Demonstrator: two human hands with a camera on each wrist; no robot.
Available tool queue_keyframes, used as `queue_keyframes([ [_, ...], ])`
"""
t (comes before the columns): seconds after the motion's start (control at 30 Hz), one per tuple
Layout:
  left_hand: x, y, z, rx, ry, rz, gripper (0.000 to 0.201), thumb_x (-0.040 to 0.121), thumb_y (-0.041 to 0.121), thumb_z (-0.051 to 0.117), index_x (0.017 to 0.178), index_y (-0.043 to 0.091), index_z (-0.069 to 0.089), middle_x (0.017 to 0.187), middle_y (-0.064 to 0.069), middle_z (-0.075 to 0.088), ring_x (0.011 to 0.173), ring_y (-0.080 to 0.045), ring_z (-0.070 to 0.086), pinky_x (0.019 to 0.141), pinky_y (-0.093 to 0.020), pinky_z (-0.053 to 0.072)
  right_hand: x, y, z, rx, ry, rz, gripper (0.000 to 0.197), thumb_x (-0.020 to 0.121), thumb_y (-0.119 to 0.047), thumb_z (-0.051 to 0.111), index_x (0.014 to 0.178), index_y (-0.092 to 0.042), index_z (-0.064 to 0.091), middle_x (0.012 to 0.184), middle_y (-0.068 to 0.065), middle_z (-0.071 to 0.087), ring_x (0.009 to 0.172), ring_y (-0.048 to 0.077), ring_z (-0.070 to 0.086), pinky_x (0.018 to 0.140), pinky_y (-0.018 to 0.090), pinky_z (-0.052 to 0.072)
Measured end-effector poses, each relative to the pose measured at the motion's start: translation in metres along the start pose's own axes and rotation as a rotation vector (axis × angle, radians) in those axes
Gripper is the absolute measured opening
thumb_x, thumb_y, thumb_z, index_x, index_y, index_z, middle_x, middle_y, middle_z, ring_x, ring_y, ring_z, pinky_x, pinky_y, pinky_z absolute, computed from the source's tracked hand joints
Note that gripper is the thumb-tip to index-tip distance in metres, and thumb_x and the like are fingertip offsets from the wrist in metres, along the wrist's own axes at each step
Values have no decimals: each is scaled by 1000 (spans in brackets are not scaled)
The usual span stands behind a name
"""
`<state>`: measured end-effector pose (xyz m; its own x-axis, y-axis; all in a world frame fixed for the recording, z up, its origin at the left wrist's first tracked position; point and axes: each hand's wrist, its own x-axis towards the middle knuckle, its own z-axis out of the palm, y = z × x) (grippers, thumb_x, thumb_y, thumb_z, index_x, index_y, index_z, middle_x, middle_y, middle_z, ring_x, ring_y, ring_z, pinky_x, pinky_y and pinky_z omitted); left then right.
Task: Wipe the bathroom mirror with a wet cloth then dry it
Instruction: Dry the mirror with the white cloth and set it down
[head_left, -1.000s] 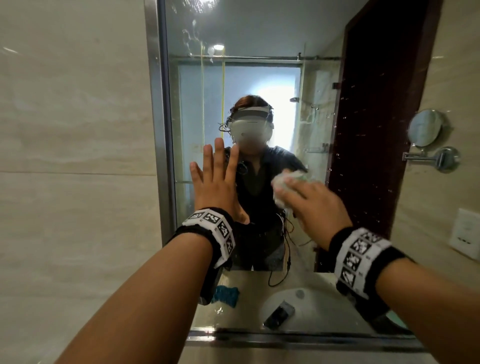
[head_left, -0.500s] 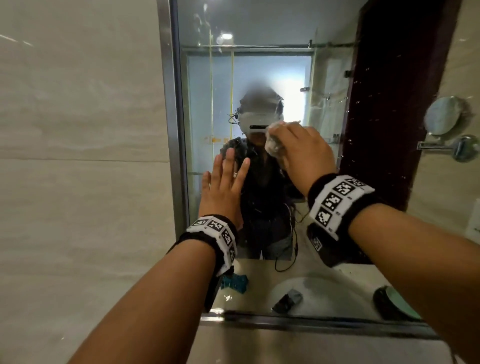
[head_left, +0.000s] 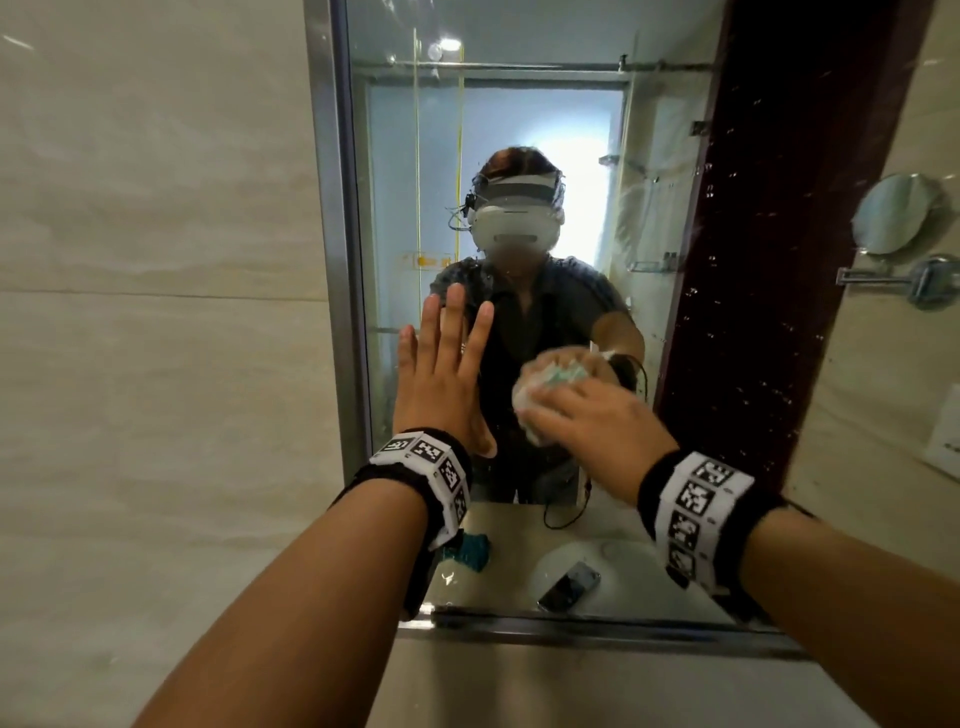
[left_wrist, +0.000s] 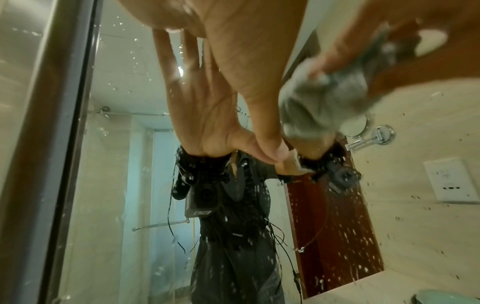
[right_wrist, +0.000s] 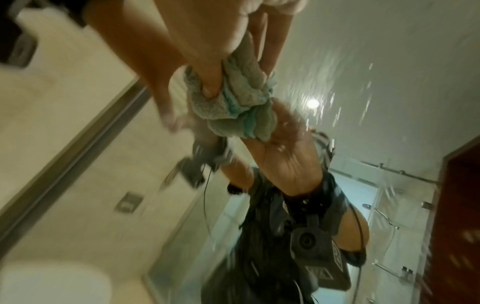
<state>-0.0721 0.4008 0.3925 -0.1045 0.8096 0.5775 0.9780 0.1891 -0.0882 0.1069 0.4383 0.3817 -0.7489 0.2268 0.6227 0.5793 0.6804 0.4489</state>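
Note:
The bathroom mirror (head_left: 395, 208) has a metal frame (head_left: 337, 260), and water drops speckle its right part. My left hand (head_left: 441, 364) lies flat on the glass near the left edge, fingers straight and spread. In the left wrist view my left hand (left_wrist: 233, 51) meets its own reflection. My right hand (head_left: 587, 415) grips a bunched pale cloth with teal stripes (head_left: 540, 384) and presses it on the glass just right of the left hand. The cloth (right_wrist: 241, 98) is squeezed between thumb and fingers of the right hand (right_wrist: 207, 67); it also shows as the cloth (left_wrist: 319, 102).
A beige tiled wall (head_left: 156, 312) runs left of the frame. Reflected in the glass are a round wall mirror on an arm (head_left: 893, 213), a dark door (head_left: 753, 260), a phone in the basin (head_left: 569, 584) and a teal cloth (head_left: 470, 551) on the counter.
My right hand swept the cloth up to head height on the glass, then back down to chest height. The left hand stayed flat on the mirror.

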Motion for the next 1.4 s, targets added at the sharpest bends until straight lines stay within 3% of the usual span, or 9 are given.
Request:
queue_keyframes([
  [0.17, -4, 1, 2, -14, -5, -3, 145, 60, 57, 79, 132, 22, -42, 141, -9, -46, 131, -29, -40, 107, -45, -22, 46, 20, -43, 276, 286, 448, 34, 84, -10, 60, 116, -20, 56, 111, 4, 60, 99, 29, 55, 82, 44, 48],
  [0.3, -7, 2, 7, -10, -4, -2, 144, 61, 58, 78, 131, 20, -43, 140, -9, -47, 130, -29, -40, 108, -45, -22, 37, 16, -16, 138, 228, 332, 39, 80, -9, 65, 118, -15, 57, 117, 9, 61, 98, 36, 57, 78, 52, 51],
  [0.47, -10, 2, 12, -11, -15, -3, 143, 64, 59, 76, 127, 20, -47, 141, -11, -46, 133, -30, -38, 112, -47, -17, -19, -21, 33, 62, 7, 61, 69, 48, -9, 88, 112, -13, 63, 114, 10, 65, 92, 32, 65, 75, 44, 56],
  [0.63, -15, 3, 14, -1, -18, -11, 136, 70, 54, 73, 130, 19, -43, 148, -12, -39, 138, -31, -32, 116, -48, -10, -51, -24, 50, 72, -104, -27, 63, 50, -6, 87, 108, -13, 63, 108, 9, 66, 87, 29, 66, 68, 40, 57],
  [0.73, -17, 1, 13, 10, 22, -7, 123, 78, 48, 69, 138, 20, -35, 153, -11, -30, 142, -30, -23, 117, -47, -4, -41, -11, 27, 24, -73, 36, 51, 60, -2, 78, 108, -12, 63, 109, 11, 64, 91, 33, 63, 69, 41, 56],
  [0.83, -27, -3, 15, 24, 24, 6, 118, 78, 49, 68, 146, 23, -24, 156, -11, -20, 144, -30, -13, 117, -48, -2, -24, 10, -2, 91, -29, 345, 40, 81, -4, 65, 119, -13, 56, 118, 12, 54, 104, 35, 53, 76, 44, 51],
  [0.93, -44, -3, 29, 26, -17, 18, 126, 74, 50, 72, 141, 25, -31, 154, -12, -26, 143, -32, -20, 116, -51, -6, -14, 24, -12, 74, 131, 459, 37, 84, -7, 62, 120, -9, 54, 117, 17, 51, 102, 39, 49, 71, 45, 51],
  [1.17, -52, 13, 54, -30, -66, 5, 123, 77, 43, 72, 137, 25, -33, 152, -13, -30, 141, -33, -24, 115, -49, -8, -51, -3, 35, -23, 141, 248, 48, 63, 1, 76, 109, -7, 62, 104, 16, 61, 84, 39, 58, 64, 39, 53],
  [1.4, -52, 14, 67, -39, -36, -3, 129, 75, 39, 75, 131, 24, -41, 140, -10, -43, 139, -34, -28, 113, -50, -13, -105, -22, 80, 5, 15, 7, 41, 70, -6, 74, 109, -5, 63, 104, 16, 64, 84, 32, 62, 69, 40, 56],
])
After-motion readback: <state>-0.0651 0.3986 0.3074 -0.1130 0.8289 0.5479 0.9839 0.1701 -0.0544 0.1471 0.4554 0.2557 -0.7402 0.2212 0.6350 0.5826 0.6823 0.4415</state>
